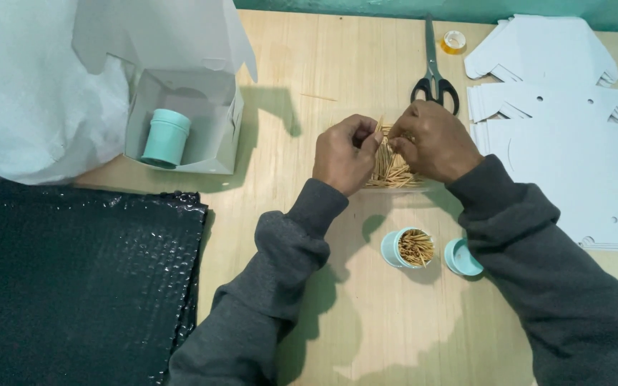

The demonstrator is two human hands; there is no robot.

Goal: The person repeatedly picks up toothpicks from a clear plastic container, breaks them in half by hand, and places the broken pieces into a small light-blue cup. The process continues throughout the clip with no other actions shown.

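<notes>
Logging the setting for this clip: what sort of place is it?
Probably a small hand-packing bench. On the wooden table, flat white box blanks are stacked, an open white box holds a mint canister, and both hands work a toothpick pile.

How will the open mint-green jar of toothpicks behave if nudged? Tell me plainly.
The jar is small and probably light, so a nudge would likely slide it. Its round wall suggests it would roll if tipped. With the lid off beside it, the toothpicks could spill.

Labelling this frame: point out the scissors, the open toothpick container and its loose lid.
scissors (434,86), head view, pivot above the black handles
open toothpick container (393,248), head view, teal rim
loose lid (461,257), head view, inside face
</notes>
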